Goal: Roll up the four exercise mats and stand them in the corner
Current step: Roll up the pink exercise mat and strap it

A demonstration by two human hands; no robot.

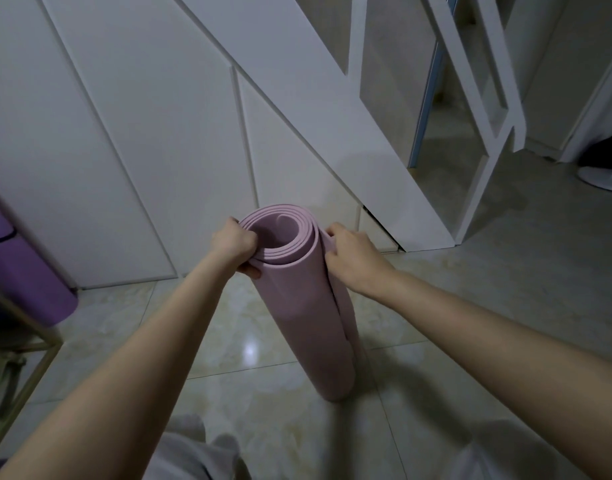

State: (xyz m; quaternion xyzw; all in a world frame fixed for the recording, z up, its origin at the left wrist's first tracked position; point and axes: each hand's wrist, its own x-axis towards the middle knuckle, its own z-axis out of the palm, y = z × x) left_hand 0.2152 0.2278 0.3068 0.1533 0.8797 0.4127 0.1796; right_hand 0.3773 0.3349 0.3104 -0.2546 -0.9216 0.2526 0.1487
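Two rolled exercise mats show: one pink rolled mat (308, 306) at the centre of the frame and one purple rolled mat (24, 271) at the left edge. Two bare hands: one left hand (233, 245), one right hand (353, 258). One brass-coloured metal frame (27, 358) at lower left. One white round base (602, 180) at the right edge.

Home interior, white staircase (332, 109), tiled floor (263, 341)

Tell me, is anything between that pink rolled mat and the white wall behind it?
Nothing visible. The left hand and right hand grip the top of the pink rolled mat; only bare tiled floor lies between it and the white panelled wall. The purple rolled mat stands off to the left.
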